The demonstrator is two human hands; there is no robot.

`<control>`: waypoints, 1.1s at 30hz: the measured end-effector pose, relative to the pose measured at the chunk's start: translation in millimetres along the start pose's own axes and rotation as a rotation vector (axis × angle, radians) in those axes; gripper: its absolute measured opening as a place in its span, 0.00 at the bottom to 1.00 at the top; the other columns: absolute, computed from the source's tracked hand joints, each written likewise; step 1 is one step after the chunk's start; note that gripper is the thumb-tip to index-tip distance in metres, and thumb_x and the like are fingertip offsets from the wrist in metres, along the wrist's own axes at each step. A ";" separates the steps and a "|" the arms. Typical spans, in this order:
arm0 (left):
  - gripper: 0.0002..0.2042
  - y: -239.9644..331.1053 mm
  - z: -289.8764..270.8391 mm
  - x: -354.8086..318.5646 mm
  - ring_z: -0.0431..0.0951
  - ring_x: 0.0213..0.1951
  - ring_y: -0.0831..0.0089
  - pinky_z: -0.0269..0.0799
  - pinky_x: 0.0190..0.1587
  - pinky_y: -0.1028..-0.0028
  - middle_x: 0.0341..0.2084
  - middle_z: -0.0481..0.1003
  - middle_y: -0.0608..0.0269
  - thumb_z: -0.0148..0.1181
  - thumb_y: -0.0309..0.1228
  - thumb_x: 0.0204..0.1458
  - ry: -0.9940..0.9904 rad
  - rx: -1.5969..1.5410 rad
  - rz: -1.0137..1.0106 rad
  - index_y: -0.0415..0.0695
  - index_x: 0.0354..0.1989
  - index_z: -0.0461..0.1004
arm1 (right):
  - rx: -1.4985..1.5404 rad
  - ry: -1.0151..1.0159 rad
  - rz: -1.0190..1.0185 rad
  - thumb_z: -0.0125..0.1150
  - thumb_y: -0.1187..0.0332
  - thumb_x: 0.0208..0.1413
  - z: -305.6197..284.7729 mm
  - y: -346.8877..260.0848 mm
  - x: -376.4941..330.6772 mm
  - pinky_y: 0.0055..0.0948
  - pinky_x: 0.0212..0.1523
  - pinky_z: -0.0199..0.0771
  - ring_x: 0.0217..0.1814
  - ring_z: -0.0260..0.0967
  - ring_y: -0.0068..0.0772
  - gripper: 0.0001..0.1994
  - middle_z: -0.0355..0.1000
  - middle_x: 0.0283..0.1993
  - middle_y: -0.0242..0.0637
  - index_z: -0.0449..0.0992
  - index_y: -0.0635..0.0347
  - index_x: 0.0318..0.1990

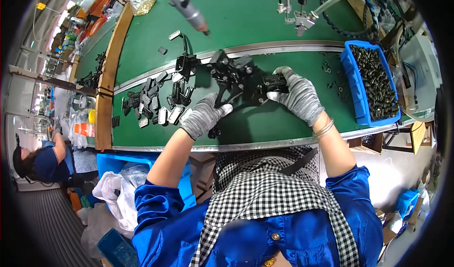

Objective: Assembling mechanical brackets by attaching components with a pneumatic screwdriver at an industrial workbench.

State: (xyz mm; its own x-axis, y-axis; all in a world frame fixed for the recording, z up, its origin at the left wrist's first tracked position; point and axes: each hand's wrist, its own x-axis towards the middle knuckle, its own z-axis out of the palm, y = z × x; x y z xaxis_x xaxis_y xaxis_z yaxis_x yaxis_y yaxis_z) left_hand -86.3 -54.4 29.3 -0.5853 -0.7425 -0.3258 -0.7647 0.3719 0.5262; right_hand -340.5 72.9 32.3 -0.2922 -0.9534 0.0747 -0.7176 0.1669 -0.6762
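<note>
A black jointed metal-and-plastic assembly (241, 80) is held between my hands above the green bench. My left hand (206, 115), in a grey knit glove with pale fingertips, is closed on its left lower part with thumb and fingers. My right hand (301, 95), gloved the same way, grips a black rectangular block (275, 83) at the assembly's right end. Left of it lies a loose pile of small black plastic pieces (149, 94). Among them are several white-faced oblong pieces (174, 115). A black bracket-like part (186, 64) lies near the metal rail.
A blue bin (355, 84) full of small dark metal parts stands at the right. Overhead hang a grey power screwdriver (189, 12) and a metal fixture (300, 18). A wooden divider (108, 84) bounds the left side. Another person (47, 160) is at far left.
</note>
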 end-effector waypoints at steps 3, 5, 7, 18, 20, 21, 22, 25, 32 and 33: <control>0.19 25.9 -13.6 -3.2 0.78 0.33 0.70 0.72 0.36 0.70 0.30 0.78 0.55 0.63 0.44 0.56 -0.205 -0.149 -0.040 0.38 0.40 0.75 | -0.005 0.065 0.014 0.75 0.61 0.45 7.8 -1.8 -1.3 0.37 0.47 0.76 0.45 0.77 0.47 0.30 0.78 0.41 0.47 0.70 0.59 0.56; 0.17 40.6 -23.5 -4.2 0.77 0.31 0.78 0.70 0.31 0.74 0.28 0.78 0.61 0.62 0.43 0.57 -0.476 -0.394 -0.214 0.38 0.38 0.76 | 0.083 0.059 0.074 0.75 0.61 0.45 11.0 -0.6 1.1 0.37 0.47 0.76 0.47 0.77 0.47 0.31 0.78 0.43 0.47 0.69 0.59 0.56; 0.17 24.9 -14.6 2.6 0.75 0.29 0.80 0.70 0.29 0.76 0.28 0.78 0.64 0.62 0.43 0.56 -0.489 -0.436 -0.202 0.39 0.40 0.74 | 0.128 0.050 0.095 0.76 0.61 0.44 11.6 -1.8 3.5 0.38 0.47 0.76 0.47 0.77 0.47 0.31 0.77 0.43 0.48 0.69 0.59 0.56; 0.23 -8.3 -87.9 -126.3 0.67 0.29 0.83 0.64 0.29 0.80 0.32 0.72 0.70 0.59 0.36 0.55 -0.104 -1.068 -0.127 0.41 0.58 0.66 | 0.137 0.146 -0.221 0.67 0.74 0.48 6.6 -24.8 -53.9 0.27 0.37 0.74 0.34 0.71 0.29 0.24 0.73 0.39 0.37 0.69 0.57 0.55; 0.22 -20.5 -107.3 -131.2 0.66 0.27 0.85 0.64 0.28 0.80 0.32 0.72 0.69 0.60 0.37 0.55 0.075 -1.189 -0.134 0.42 0.56 0.67 | 0.121 0.045 -0.221 0.67 0.71 0.47 22.4 -30.6 -70.7 0.31 0.34 0.73 0.31 0.71 0.32 0.19 0.72 0.34 0.37 0.72 0.57 0.48; 0.22 -27.4 -122.6 -123.1 0.66 0.26 0.86 0.64 0.28 0.81 0.32 0.73 0.68 0.61 0.38 0.56 0.238 -1.195 -0.086 0.42 0.55 0.67 | 0.160 0.046 -0.257 0.67 0.70 0.47 35.6 -26.2 -80.0 0.31 0.31 0.71 0.28 0.69 0.31 0.18 0.71 0.31 0.35 0.72 0.56 0.47; 0.18 -40.8 -139.5 -108.8 0.66 0.24 0.85 0.64 0.26 0.81 0.30 0.73 0.69 0.61 0.36 0.55 0.323 -1.194 -0.041 0.42 0.51 0.68 | 0.158 0.043 -0.273 0.67 0.70 0.47 41.6 -24.5 -81.9 0.31 0.31 0.71 0.28 0.69 0.31 0.18 0.71 0.31 0.35 0.72 0.56 0.47; 0.06 -129.9 -192.7 -51.4 0.67 0.19 0.83 0.63 0.19 0.81 0.25 0.73 0.69 0.61 0.31 0.56 0.544 -1.165 -0.062 0.45 0.38 0.72 | 0.102 0.040 -0.411 0.66 0.70 0.49 60.6 -19.5 -82.3 0.32 0.27 0.70 0.26 0.69 0.30 0.16 0.71 0.30 0.34 0.73 0.55 0.46; 0.04 -313.5 -359.9 85.1 0.66 0.14 0.77 0.58 0.13 0.75 0.15 0.69 0.70 0.62 0.31 0.52 0.859 -1.128 -0.218 0.49 0.30 0.73 | 0.071 -0.252 0.280 0.69 0.66 0.42 105.8 81.8 -103.1 0.25 0.13 0.55 0.11 0.55 0.18 0.06 0.65 0.14 0.19 0.76 0.49 0.23; 0.04 -342.9 -378.4 93.0 0.65 0.12 0.76 0.58 0.12 0.74 0.14 0.69 0.71 0.63 0.32 0.52 0.896 -1.103 -0.256 0.50 0.30 0.73 | 0.069 -0.249 0.289 0.69 0.66 0.42 115.0 98.1 -110.2 0.25 0.13 0.55 0.11 0.55 0.18 0.06 0.65 0.14 0.19 0.76 0.49 0.23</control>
State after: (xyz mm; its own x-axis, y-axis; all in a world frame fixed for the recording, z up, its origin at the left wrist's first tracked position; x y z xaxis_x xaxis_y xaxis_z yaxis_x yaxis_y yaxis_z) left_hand 223.4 -461.8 115.8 0.2131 -0.9687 -0.1273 0.0159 -0.1268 0.9918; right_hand -306.0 165.5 -126.6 -0.3075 -0.9028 -0.3005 -0.5814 0.4283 -0.6918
